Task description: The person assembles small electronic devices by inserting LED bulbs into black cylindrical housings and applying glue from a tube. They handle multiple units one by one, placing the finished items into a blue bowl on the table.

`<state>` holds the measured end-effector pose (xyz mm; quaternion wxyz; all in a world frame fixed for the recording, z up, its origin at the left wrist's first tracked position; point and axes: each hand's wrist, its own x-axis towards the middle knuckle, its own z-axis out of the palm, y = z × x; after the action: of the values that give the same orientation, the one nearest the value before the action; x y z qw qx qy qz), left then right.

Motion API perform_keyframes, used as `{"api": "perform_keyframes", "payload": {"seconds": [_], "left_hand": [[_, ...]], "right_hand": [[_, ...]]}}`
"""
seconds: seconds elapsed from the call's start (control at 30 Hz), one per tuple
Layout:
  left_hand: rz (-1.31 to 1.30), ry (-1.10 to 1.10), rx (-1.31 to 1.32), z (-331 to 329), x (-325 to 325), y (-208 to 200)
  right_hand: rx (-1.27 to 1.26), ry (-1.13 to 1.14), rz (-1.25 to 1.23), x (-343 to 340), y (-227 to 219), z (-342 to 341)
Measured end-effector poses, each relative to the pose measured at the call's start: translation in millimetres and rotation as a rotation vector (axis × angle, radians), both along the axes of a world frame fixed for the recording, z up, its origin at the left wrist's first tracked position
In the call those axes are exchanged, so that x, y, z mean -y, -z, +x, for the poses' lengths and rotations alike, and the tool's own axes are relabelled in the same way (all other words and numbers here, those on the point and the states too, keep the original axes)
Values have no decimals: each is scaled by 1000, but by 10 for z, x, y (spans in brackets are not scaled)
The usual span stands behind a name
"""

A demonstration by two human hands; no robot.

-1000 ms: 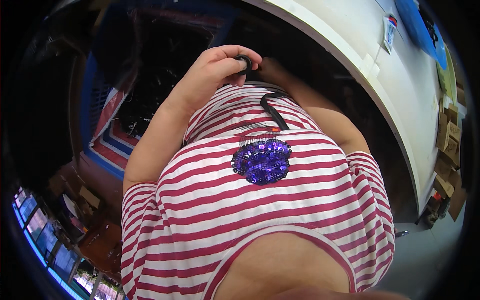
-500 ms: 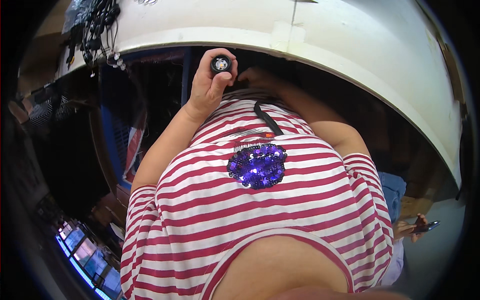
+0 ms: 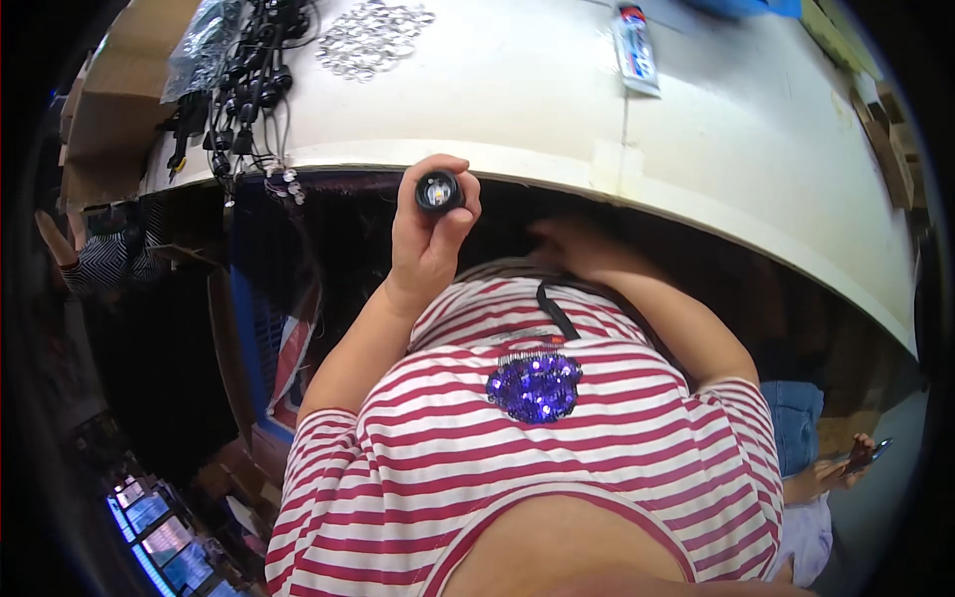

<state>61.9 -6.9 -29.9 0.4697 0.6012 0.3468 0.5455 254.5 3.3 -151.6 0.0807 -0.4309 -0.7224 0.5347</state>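
My left hand (image 3: 430,234) is wrapped round a small black flashlight (image 3: 439,191), a short cylinder whose round end shows a silvery inside with a yellowish centre. It is held upright just in front of the table's near edge. My right hand (image 3: 582,249) is lower and to the right, beneath the table edge and close to my striped shirt (image 3: 557,458). Motion blur and shadow hide its fingers, so I cannot see whether it holds anything. A black strap (image 3: 557,310) lies on the shirt front below it.
On the white table (image 3: 507,109) lie a bundle of black cords (image 3: 249,90), a clear plastic bag (image 3: 204,45), a pile of silvery rings (image 3: 373,40) and a white-and-blue tube (image 3: 637,50). At the right, another person's hand holds a phone (image 3: 870,456).
The view has shifted, so more of the tabletop shows, with the tube and the ring pile. My left hand keeps the flashlight; my right hand has come further out of the shadow.
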Motion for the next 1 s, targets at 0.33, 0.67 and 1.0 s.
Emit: {"api": "perform_keyframes", "payload": {"seconds": [0.33, 0.67, 1.0], "left_hand": [[121, -93, -17, -703, -53, -2], [-5, 9, 285, -842, -122, -100], [-127, 40, 242, -592, -243, -66]], "right_hand": [[-101, -47, 1022, -1130, -1700, -763], [3, -51, 1120, -1921, -1326, -1158], [167, 91, 644, -1450, -1613, -703]]}}
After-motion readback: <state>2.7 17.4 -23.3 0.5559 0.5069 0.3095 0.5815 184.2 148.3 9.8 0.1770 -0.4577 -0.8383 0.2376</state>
